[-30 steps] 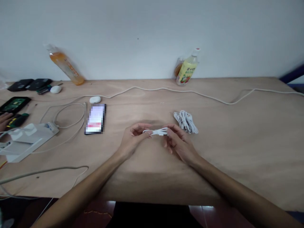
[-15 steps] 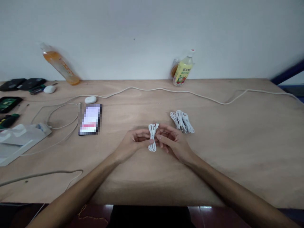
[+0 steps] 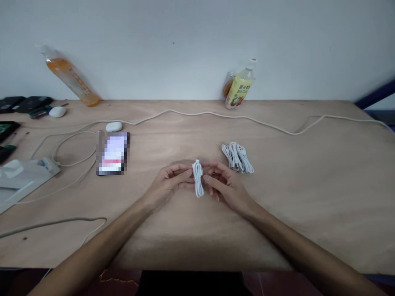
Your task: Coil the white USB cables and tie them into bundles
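Note:
A white cable (image 3: 198,181), folded into a narrow bundle with its plug at the top, is between my two hands over the table's middle. My left hand (image 3: 173,179) has its fingers closed on the bundle's left side, the thumb near its upper half. On the other side, my right hand (image 3: 222,181) touches the bundle's upper right with curled fingertips, its thumb a little apart from the cable. Just beyond my right hand lies a pile of similar white cable bundles (image 3: 237,157).
A phone (image 3: 113,154), a white case (image 3: 114,126) and a loose cable (image 3: 75,164) lie left on the wooden table (image 3: 277,230). An orange bottle (image 3: 72,82) and a yellow-labelled bottle (image 3: 240,88) lean at the wall. A white package (image 3: 24,176) sits far left.
The cable bundle has turned slightly, its plug now pointing up. My left thumb has moved off the bundle's lower middle toward its upper left. The view has shifted a little.

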### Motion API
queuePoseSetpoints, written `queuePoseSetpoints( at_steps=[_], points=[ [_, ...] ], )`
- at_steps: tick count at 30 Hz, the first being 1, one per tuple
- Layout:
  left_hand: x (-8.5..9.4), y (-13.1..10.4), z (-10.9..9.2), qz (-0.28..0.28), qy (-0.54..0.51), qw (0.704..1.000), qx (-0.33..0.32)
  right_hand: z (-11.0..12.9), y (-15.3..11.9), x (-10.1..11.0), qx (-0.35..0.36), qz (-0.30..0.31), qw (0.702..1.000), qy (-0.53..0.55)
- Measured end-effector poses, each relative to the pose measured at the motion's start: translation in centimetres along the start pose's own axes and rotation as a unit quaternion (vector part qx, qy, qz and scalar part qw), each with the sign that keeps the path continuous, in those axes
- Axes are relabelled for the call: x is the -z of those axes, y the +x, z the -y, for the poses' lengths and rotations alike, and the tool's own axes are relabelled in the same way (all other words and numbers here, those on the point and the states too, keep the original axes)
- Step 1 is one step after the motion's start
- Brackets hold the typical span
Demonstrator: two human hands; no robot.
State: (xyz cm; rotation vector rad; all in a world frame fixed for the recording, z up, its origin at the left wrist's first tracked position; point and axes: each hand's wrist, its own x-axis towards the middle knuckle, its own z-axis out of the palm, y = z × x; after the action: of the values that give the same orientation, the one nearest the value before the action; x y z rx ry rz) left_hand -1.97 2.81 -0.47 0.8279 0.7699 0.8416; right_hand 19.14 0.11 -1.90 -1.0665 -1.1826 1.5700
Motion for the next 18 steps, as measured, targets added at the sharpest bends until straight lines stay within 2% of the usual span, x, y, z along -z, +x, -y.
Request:
queuePoseSetpoints(
  at_steps=[6,12,18],
  points=[
    [0.24,-0.02,0.36,-0.02,0.0,1.0,-0.017,-0.02,-0.33,-0.23,0.003,0.0,1.0,-0.023],
    [-0.19,-0.2,0.13,-0.063,-0.013,0.998,-0.02,0.07,-0.62,-0.59,-0.002,-0.016,0.999,-0.047],
    [-0.24,-0.28,0.22,-0.11,0.013,0.993,-0.038,0.15,-1.01,-0.81,0.011,-0.003,0.996,-0.092]
  ],
)
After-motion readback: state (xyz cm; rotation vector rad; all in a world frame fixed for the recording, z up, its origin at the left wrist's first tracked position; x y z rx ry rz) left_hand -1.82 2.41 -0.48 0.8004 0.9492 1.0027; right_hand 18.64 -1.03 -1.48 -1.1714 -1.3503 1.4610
